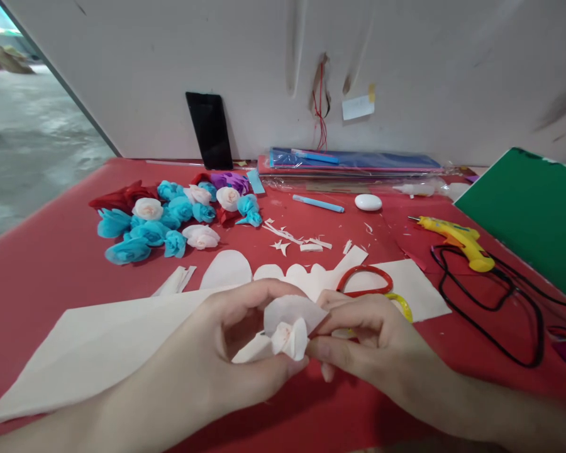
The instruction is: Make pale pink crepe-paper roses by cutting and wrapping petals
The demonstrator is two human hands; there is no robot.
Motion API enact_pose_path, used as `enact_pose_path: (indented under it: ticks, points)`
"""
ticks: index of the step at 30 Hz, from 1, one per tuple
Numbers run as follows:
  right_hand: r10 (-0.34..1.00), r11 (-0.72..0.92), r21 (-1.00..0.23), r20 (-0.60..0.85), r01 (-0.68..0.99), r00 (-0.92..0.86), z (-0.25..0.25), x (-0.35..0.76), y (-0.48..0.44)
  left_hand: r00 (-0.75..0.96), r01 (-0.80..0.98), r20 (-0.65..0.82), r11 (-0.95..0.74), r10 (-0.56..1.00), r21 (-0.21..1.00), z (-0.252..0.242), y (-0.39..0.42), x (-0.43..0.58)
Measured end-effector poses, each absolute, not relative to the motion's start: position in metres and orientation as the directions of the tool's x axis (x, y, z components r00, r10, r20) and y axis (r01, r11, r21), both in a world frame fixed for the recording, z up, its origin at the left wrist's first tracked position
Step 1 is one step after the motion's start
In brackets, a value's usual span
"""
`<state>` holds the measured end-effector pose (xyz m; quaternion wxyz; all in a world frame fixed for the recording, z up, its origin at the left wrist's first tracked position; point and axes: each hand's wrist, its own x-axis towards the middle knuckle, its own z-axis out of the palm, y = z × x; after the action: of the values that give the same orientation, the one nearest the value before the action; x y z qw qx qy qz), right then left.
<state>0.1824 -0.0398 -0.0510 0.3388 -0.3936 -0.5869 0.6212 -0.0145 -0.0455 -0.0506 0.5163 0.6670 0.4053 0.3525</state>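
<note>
A small cream paper flower is held between my two hands at the near middle of the table. My left hand curls round it, with the thumb pressed against its lower side. A rounded paper petal stands behind the flower's rolled centre. My right hand pinches the petal's right edge between thumb and fingers. Just beyond the right hand lie scissors with red and yellow handles, partly covered by it. Cut cream petals lie beyond the hands on the red table.
Finished blue, white, red and purple paper flowers cluster at the back left. A yellow glue gun with a looping black cord lies right. Cream paper spreads left. A dark phone leans on the wall; a green board stands right.
</note>
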Motion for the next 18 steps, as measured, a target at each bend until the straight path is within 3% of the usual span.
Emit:
enact_pose_path:
  ticks: [6, 11, 13, 18]
  points:
    - [0.899, -0.149, -0.988, -0.153, 0.041, -0.410, -0.053, 0.179, -0.041, 0.379, 0.206, 0.185, -0.278, 0.907, 0.938, -0.054, -0.044, -0.011]
    - [0.874, -0.343, -0.939, -0.326, 0.018, -0.361, -0.055, 0.176, -0.045, 0.344, 0.299, 0.104, -0.214, 0.933, 0.930, -0.046, -0.044, -0.011]
    - [0.886, -0.317, -0.947, -0.318, 0.059, -0.337, -0.054, 0.175, -0.046, 0.345, 0.307, 0.069, -0.182, 0.936, 0.934, -0.043, -0.046, -0.010]
    - [0.925, -0.110, -0.988, -0.142, 0.107, -0.352, -0.049, 0.175, -0.048, 0.366, 0.240, -0.021, -0.073, 0.930, 0.968, -0.046, -0.047, -0.012]
